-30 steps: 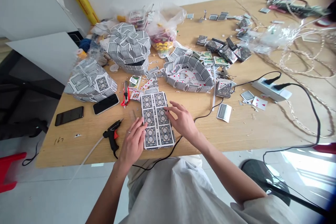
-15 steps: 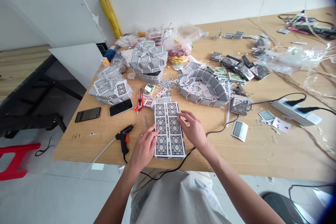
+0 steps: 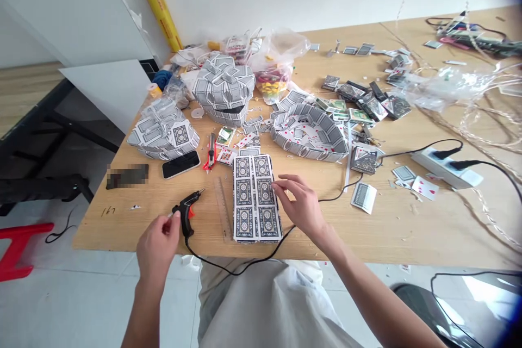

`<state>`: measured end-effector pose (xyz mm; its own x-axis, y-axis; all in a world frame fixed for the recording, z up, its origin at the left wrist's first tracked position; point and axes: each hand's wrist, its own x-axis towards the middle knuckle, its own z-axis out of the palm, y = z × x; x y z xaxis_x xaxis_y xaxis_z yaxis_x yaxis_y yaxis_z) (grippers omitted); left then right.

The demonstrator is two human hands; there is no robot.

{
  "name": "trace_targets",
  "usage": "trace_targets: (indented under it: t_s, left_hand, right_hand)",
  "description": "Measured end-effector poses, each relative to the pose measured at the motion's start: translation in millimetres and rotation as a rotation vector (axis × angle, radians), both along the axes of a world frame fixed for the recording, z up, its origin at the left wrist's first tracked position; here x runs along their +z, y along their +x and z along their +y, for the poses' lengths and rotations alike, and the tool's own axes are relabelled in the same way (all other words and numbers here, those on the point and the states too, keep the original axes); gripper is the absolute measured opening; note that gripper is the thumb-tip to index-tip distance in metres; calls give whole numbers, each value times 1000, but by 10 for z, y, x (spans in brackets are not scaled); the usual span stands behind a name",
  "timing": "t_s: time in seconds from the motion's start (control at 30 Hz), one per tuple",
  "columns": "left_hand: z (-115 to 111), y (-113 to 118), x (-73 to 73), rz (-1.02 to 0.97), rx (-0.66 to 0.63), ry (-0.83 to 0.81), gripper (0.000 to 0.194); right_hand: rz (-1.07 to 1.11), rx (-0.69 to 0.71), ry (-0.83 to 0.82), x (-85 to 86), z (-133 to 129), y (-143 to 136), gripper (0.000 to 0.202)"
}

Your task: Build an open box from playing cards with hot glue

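A rectangular panel of playing cards [image 3: 243, 191], backs up, lies on the table before me. At its right edge is my right hand [image 3: 299, 204], thumb and forefinger close together on the rim. My left hand [image 3: 158, 242] is closed at the rear of a black hot glue gun [image 3: 186, 217] with a red trigger. Its fingers pinch the pale glue stick that comes out of the gun; most of the stick is hidden by the hand. A clear ruler [image 3: 222, 209] lies between the gun and the panel.
Behind stand card-covered boxes [image 3: 223, 87] and an open card tray [image 3: 310, 147]. A red cutter [image 3: 210, 152] and a phone [image 3: 181, 165] lie to the left. The gun's cord [image 3: 248, 273] loops along the front edge towards a white power strip [image 3: 444, 168]. Loose cards [image 3: 364, 197] lie right.
My left hand has left the panel's left edge and moved left to the glue gun's rear, uncovering the ruler. My right hand stays at the panel's right edge. The view has shifted slightly.
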<state>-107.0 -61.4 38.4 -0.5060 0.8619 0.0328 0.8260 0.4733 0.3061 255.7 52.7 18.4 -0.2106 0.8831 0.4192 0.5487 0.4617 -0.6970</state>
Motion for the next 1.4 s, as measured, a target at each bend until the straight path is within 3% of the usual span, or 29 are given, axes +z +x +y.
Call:
trace_targets:
  t_s: [0.13, 0.3, 0.43, 0.67, 0.73, 0.87, 0.97, 1.1, 1.27, 1.4]
  left_hand:
    - [3, -158, -48, -68, 80, -272, 55]
    - [107, -114, -134, -201, 134, -312, 55]
    - [190, -95, -133, -270, 146, -301, 57]
    - [207, -151, -201, -426, 151, -227, 56]
    - [166, -153, -231, -556, 201, -144, 58]
    - [94, -74, -217, -1028, 255, 71, 59]
    - [80, 27, -148, -1261, 209, 172, 54]
    - [67, 164, -85, -1396, 113, 223, 39]
    - [3, 319, -128, -1367, -98, 158, 28]
    - [-16, 493, -159, -1387, -273, 66, 40]
  right_hand:
    - [-23, 18, -18, 57, 25, -24, 24]
    - [-114, 134, -101, 105, 6, -89, 22]
    - [-242, 104, -225, 194, 31, -227, 13]
    - [-409, 47, -365, 309, 149, -436, 19]
    - [-409, 49, -369, 307, 151, -442, 18]
    - [-385, 53, -369, 293, 144, -442, 15]
    - [-376, 41, -374, 292, 144, -456, 14]
    - [-338, 26, -374, 299, 153, -467, 14]
    - [-249, 35, -400, 302, 177, -438, 15]
    - [-210, 36, -431, 292, 193, -420, 15]
